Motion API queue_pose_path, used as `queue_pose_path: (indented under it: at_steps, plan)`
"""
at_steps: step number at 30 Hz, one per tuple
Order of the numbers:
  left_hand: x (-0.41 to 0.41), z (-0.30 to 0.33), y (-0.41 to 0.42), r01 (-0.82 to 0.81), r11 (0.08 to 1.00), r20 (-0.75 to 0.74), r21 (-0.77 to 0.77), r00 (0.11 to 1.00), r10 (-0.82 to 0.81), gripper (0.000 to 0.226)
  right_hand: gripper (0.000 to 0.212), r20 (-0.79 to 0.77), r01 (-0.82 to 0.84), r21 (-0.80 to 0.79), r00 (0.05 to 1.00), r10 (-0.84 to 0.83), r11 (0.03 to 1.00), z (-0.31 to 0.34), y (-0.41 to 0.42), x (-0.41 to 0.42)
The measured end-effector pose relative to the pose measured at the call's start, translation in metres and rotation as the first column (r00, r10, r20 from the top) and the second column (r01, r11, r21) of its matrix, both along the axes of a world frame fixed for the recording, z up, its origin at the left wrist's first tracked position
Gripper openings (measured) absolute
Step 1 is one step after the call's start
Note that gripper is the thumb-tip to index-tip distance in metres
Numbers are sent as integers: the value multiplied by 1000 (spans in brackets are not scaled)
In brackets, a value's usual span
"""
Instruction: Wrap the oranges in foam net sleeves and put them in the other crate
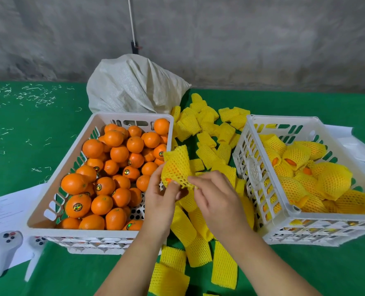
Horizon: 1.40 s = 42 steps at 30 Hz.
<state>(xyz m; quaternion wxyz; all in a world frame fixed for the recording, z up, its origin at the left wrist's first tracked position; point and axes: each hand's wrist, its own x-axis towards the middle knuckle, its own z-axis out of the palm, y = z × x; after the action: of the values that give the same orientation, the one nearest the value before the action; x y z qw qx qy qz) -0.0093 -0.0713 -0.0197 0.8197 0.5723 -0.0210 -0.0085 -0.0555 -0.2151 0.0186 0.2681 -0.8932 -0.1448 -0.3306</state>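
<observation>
hands, left and right, pinch a foam net sleeve between the two crate rims.

both forearms enter from the lower frame; left hand and right hand meet at centre, fingers curled, pinching

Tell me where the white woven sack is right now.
In the head view, the white woven sack sits on the green table against the grey wall, directly behind the crate of bare oranges and left of the loose yellow foam sleeves.
</observation>
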Motion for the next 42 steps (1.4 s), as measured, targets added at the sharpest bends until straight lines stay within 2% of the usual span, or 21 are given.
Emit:
queue_pose_path:
  at_steps: [3, 5, 7, 9, 12, 13, 15, 17, 20, 22, 24, 26, 27, 28, 29, 31, 33, 36, 40, 42]
  plan:
    - [-2, 0, 3, 78, 996, 49, 51, 996, -81, 39, 26, -91, 77, 88, 993, -69, 993, -5, 8, 2]
    - [-2, -1, 6, 197, 974, 73, 111, 976, -206, 47, 25, -124, 58, 154, 992, -39, 986, -1, 8, 6]
    - [-1, -3, 9, 246, 956, 80, 160, 962, -261, 60, 23, -96, 22, 111, 995, -11, 994, 4, 7, 7]
    - [-1, -2, 10, 230, 965, 68, 127, 968, -240, 67, 29, -51, -4, 69, 999, 8, 998, 9, 4, 8]
    - [-2, -2, 7, 189, 978, 93, 87, 976, -197, 48, 37, 36, -18, 33, 999, 17, 999, 11, 1, 8]
    - [-2, -2, 6, 172, 982, 92, 75, 980, -178, 43, 37, 51, -38, 17, 998, 37, 999, 10, 3, 7]
    - [-1, -3, 5, 140, 989, 70, 49, 987, -143, 48, 36, 42, -69, -28, 997, 70, 997, 6, 9, 3]
    - [-2, -3, 5, 127, 992, 56, 25, 990, -128, 50, 29, 15, -26, -56, 1000, 27, 998, 0, 12, 1]
    - [-5, -1, 6, 102, 995, 44, 20, 994, -103, 51, 34, -61, 52, 77, 997, -47, 996, 0, 11, 1]
    - [-5, -2, 8, 66, 997, 44, 44, 997, -68, 52, 29, -66, 7, 116, 998, 1, 993, 0, 12, -1]
    - [-3, -4, 9, 23, 997, 76, 72, 997, -29, 50, 24, -44, -44, 71, 998, 47, 997, -4, 16, -6]
    - [-4, -3, 11, -7, 997, 118, 80, 993, -3, 46, 26, -117, -71, 133, 989, 87, 989, -6, 18, -11]
    - [-5, -3, 11, -10, 997, 128, 73, 992, 0, 47, 29, -173, -53, 261, 980, 101, 964, -4, 19, -14]
    - [-5, -1, 11, -4, 997, 139, 72, 990, -6, 50, 34, -237, -2, 445, 964, 120, 895, -1, 20, -14]
    - [-6, 0, 11, 10, 996, 156, 84, 987, -23, 54, 43, -301, 68, 624, 940, 159, 778, 5, 22, -14]
    - [-7, 0, 9, 47, 985, 203, 163, 976, -81, 60, 70, -415, 196, 814, 854, 312, 546, 15, 27, -5]
    - [-7, -3, 8, 70, 967, 244, 244, 961, -131, 58, 83, -445, 241, 849, 807, 389, 471, 18, 29, 4]
    - [-5, -7, 12, 73, 961, 222, 265, 966, -134, 48, 90, -423, 291, 888, 821, 384, 355, 20, 27, 7]
    - [-9, -8, 10, -111, 940, 262, 321, 965, 25, 35, 92, -395, 297, 911, 825, 404, 286, 12, 25, 6]
    - [-13, -9, 7, -122, 930, 286, 347, 958, 19, 33, 101, -385, 311, 919, 841, 381, 242, 8, 24, 7]
